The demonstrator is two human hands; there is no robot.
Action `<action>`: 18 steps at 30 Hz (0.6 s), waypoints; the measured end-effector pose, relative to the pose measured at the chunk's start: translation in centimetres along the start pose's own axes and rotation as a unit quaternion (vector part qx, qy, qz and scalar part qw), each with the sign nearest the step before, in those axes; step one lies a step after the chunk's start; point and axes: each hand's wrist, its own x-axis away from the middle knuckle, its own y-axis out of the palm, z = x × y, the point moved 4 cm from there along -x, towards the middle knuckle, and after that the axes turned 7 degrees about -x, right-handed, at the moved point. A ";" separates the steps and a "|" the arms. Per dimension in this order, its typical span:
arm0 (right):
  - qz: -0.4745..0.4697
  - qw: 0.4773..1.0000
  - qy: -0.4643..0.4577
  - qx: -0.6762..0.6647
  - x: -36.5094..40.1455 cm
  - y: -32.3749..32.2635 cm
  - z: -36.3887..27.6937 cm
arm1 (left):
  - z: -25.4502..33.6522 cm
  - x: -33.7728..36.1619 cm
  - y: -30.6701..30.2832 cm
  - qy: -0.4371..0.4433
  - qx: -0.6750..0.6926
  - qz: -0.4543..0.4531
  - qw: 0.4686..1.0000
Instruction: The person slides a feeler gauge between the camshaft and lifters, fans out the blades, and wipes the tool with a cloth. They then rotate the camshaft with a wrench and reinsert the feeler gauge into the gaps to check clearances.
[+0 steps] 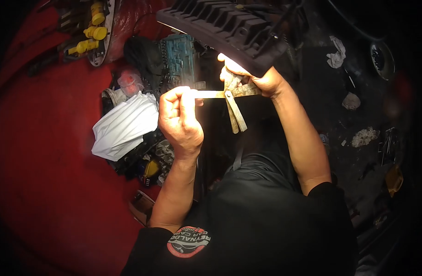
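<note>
A feeler gauge [236,112] with worn metal blades fanned out is held between both hands under a bright light. My left hand [181,119] is closed, with thumb and fingertips pinching the end of one long blade that points left. My right hand [259,83] is closed around the upper right part of the gauge; some of its fingers are hidden behind the lamp. Two blades hang down below the pivot. Just above my right hand sits a black finned work light [224,30], its glow washing out the fingertips.
A white cloth [126,126] lies left of my left arm among dark parts. Behind is a teal toolbox [179,55]. Yellow-capped bottles [96,33] stand at upper left by a red surface [50,152]. Crumpled paper [336,53] lies on the dark floor at right.
</note>
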 end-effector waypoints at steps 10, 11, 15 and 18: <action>-0.079 0.991 0.101 -0.032 -3.8 1.9 0.3 | -0.5 -0.4 -2.2 0.007 -0.031 0.036 0.999; -0.068 0.992 0.100 -0.042 -3.5 2.2 0.1 | -0.8 -0.5 -2.2 -0.011 -0.025 0.035 0.999; -0.010 0.990 0.112 -0.085 -1.5 3.3 0.1 | -2.7 -0.9 -2.6 -0.065 0.003 0.024 0.998; 0.038 0.986 0.125 -0.102 -0.2 3.3 0.3 | -3.2 -1.0 -2.0 -0.052 -0.014 0.022 0.998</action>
